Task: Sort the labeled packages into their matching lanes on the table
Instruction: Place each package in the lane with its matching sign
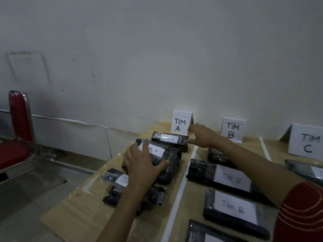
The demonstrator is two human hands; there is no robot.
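Head view: one tabletop (78, 212), divided into lanes by two white tape lines (178, 194).
Signs: three folded paper cards at the far edge: TIM A sign (180, 124), TIM B sign (231, 131), TIM C sign (307, 142).
Lane A: four black packages counted; the nearest was partly hidden by the left forearm.
Left hand (141, 165): lay on the large A package (167, 165) in lane A, fingers spread apart over its label, thumb out on the wrap.
Right hand (202, 137): reached to the TIM A sign, index finger at the card's edge, thumb apart from it near the far A package (170, 139); nothing held.
Lane B: four lane B packages (234, 210), two reading TIM B.
Lane C: one lane C package (305, 170), cut by the frame.
Beside tabletop: one red chair (19, 128), at left.
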